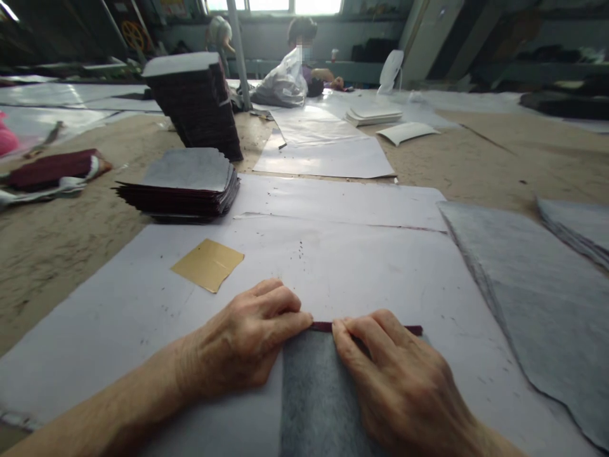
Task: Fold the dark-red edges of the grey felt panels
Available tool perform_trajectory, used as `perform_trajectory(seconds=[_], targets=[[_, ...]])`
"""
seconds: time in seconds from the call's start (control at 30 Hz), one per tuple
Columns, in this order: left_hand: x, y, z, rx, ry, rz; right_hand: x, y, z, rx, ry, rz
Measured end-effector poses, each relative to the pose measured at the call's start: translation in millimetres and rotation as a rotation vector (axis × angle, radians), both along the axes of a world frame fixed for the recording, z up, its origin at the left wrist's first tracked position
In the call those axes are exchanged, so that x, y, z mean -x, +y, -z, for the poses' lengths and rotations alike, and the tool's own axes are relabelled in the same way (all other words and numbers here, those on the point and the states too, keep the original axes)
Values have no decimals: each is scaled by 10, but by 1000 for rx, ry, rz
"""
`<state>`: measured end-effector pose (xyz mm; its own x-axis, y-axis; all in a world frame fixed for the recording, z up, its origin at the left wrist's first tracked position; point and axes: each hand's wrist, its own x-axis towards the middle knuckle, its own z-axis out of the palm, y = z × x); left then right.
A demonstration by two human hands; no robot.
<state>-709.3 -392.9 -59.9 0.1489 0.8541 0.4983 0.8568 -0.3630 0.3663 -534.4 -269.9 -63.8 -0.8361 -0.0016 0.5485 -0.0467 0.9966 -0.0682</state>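
A grey-backed fabric piece (311, 393) lies on the white sheet (361, 266) in front of me. Along its far edge runs a narrow dark maroon fold (413, 330). My left hand (252, 333) pinches the left end of that fold, thumb and fingertips together. Just to the right, my right hand (399, 374) presses its closed thumb and fingertips on the same fold and covers part of the piece. A short stretch of maroon shows between the two hands. The near end of the fabric runs out of the frame.
A gold square card (208, 265) lies left of my hands. Beyond it are a stack of grey-backed maroon pieces (185, 170) and a taller dark stack (195, 101). Larger grey fabric sheets (528, 279) lie at right. A person (304, 63) sits across the table near a plastic bag (283, 82).
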Motion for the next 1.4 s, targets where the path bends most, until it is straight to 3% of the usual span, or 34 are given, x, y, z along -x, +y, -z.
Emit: perform_trajectory(seconds=[0.3, 0.6, 0.7, 0.8, 0.87, 0.93, 1.03, 1.13, 1.3, 1.4], targets=[[-36, -28, 14, -13, 83, -17, 36, 12, 14, 41, 3, -24], [-57, -26, 27, -21, 219, -42, 64, -23, -65, -127, -53, -20], [16, -17, -9, 5, 102, -63, 124, -49, -121, -148, -133, -66], [66, -73, -101, 9, -161, -131, 147, -86, -116, -169, -154, -72], [3, -161, -158, -5, -265, -199, 136, -115, -84, -204, -98, -25], [-161, -260, -171, 5, -237, -247, 118, -138, -49, -210, -64, 10], [-491, -356, -89, 12, -54, -301, 104, -131, -16, -135, -35, 20], [-708, -367, 24, -109, 83, -374, 118, -73, -4, 9, -5, 26], [-725, -344, 102, -114, 81, -423, 158, 21, 2, 189, -97, -128], [-704, -342, 115, -173, 72, -408, 173, 45, 4, 242, -147, -133]])
